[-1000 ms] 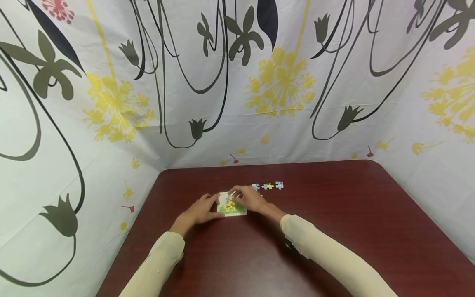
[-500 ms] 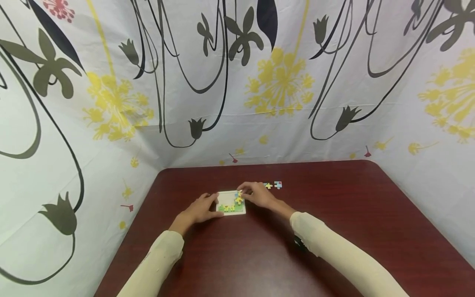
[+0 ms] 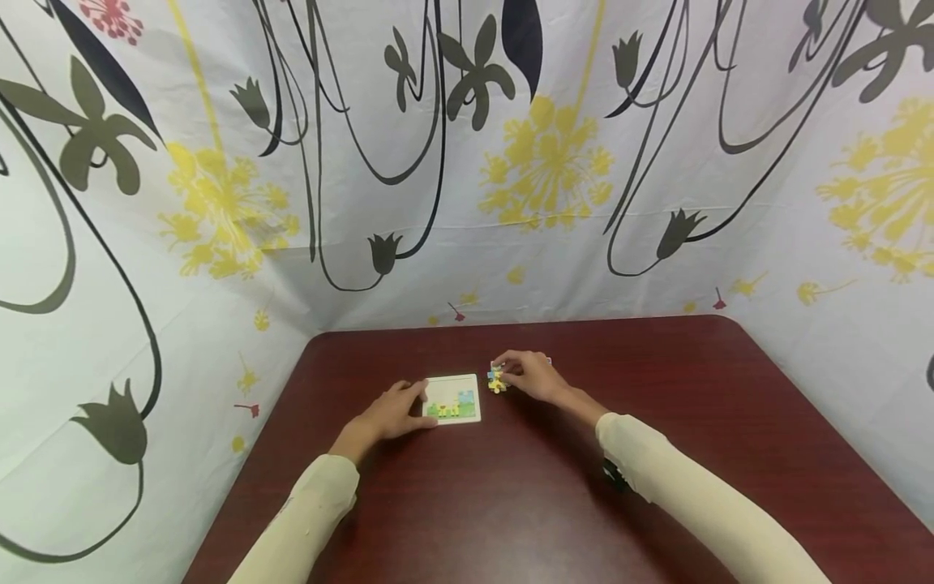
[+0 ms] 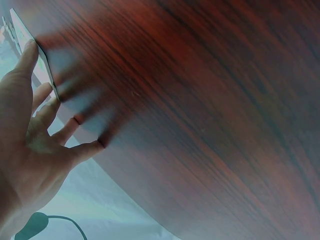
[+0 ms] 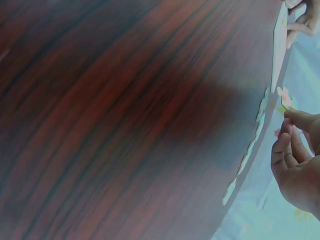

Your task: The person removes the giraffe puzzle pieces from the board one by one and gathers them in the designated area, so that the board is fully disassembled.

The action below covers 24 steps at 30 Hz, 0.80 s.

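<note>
A small puzzle board (image 3: 450, 381) with a pale frame lies on the dark red table; green, yellow and blue picture parts fill its lower and right portions. My left hand (image 3: 392, 412) rests at the board's left side, thumb on the near corner, fingers spread along the edge. In the left wrist view, the thumb and nearer fingers of my left hand (image 4: 40, 125) touch the board's rim. Right of the board, my right hand (image 3: 534, 375) pinches a yellow and blue jigsaw piece (image 3: 497, 382). The right wrist view shows that piece (image 5: 286, 97) between thumb and finger, off the table.
Several jigsaw pieces (image 5: 245, 159) lie in a row on the table, seen edge-on in the right wrist view and mostly hidden by my right hand in the head view. A flower-patterned cloth (image 3: 467, 186) hangs behind the table (image 3: 467, 503).
My right hand has lifted the yellow and blue jigsaw piece off the board and carried it to the right, beyond the board's edge. My left hand stays at the board's left side.
</note>
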Each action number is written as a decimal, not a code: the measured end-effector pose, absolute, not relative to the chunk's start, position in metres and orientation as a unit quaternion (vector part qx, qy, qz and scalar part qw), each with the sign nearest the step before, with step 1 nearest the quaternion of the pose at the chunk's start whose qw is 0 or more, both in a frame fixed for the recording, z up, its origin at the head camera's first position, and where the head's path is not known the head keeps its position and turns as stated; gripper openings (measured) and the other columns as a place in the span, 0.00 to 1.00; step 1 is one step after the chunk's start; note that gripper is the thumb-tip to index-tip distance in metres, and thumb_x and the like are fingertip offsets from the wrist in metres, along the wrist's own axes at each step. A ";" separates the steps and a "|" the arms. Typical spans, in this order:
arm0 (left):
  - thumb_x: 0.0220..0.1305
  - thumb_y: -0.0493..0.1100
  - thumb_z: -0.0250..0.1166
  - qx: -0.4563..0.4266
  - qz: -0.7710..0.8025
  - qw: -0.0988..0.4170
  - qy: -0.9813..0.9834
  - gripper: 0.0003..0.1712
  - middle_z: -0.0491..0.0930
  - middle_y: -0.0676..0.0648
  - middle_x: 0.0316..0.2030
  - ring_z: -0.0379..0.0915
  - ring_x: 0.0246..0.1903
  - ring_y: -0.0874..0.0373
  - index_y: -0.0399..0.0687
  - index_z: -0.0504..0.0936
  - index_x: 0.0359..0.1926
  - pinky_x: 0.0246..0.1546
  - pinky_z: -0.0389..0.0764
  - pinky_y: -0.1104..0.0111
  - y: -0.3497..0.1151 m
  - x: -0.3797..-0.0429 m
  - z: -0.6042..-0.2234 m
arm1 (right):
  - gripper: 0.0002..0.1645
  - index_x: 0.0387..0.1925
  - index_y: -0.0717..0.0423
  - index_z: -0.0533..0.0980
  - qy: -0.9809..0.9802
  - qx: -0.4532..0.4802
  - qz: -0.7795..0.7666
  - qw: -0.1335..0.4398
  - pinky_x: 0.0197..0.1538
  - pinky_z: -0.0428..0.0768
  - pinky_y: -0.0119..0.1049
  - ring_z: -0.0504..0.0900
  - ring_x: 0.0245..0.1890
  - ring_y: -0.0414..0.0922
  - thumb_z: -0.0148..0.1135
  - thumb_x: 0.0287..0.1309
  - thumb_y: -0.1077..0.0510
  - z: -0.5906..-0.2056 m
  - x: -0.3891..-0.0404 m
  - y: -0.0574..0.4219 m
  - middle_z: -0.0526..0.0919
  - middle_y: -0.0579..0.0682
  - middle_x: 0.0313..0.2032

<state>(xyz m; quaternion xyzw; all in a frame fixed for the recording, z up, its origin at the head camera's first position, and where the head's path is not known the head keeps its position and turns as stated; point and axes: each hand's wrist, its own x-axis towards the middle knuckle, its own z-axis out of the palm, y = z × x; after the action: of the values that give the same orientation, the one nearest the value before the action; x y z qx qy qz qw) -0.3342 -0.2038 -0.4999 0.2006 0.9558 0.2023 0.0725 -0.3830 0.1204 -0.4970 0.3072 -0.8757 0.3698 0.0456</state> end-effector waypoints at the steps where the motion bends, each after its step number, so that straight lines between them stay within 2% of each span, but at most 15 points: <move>1: 0.65 0.62 0.72 0.201 0.203 0.070 0.956 0.40 0.77 0.47 0.60 0.59 0.74 0.38 0.50 0.71 0.70 0.66 0.67 0.39 -0.204 -0.334 -0.500 | 0.14 0.53 0.63 0.82 -0.877 0.305 0.369 0.044 0.50 0.85 0.47 0.88 0.45 0.53 0.68 0.66 0.67 -0.497 -0.383 0.123 0.89 0.58 0.45; 14: 0.65 0.61 0.73 0.196 0.207 0.070 0.956 0.38 0.75 0.44 0.62 0.59 0.74 0.37 0.49 0.72 0.68 0.64 0.70 0.40 -0.205 -0.331 -0.499 | 0.14 0.53 0.61 0.83 -0.896 0.274 0.346 0.044 0.50 0.85 0.50 0.89 0.45 0.53 0.68 0.67 0.66 -0.499 -0.388 0.150 0.89 0.57 0.43; 24: 0.65 0.61 0.72 0.199 0.211 0.068 0.955 0.40 0.76 0.45 0.61 0.59 0.74 0.37 0.48 0.71 0.70 0.63 0.70 0.40 -0.203 -0.333 -0.500 | 0.14 0.53 0.62 0.83 -0.907 0.254 0.333 0.046 0.51 0.84 0.52 0.88 0.46 0.55 0.67 0.67 0.66 -0.505 -0.390 0.165 0.89 0.58 0.44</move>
<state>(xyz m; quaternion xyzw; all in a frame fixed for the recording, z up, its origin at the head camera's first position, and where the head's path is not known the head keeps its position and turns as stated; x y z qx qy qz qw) -0.3326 -0.2025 -0.4996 0.1990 0.9546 0.2108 0.0679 -0.3899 0.1652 -0.5051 0.2535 -0.9072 0.3326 0.0456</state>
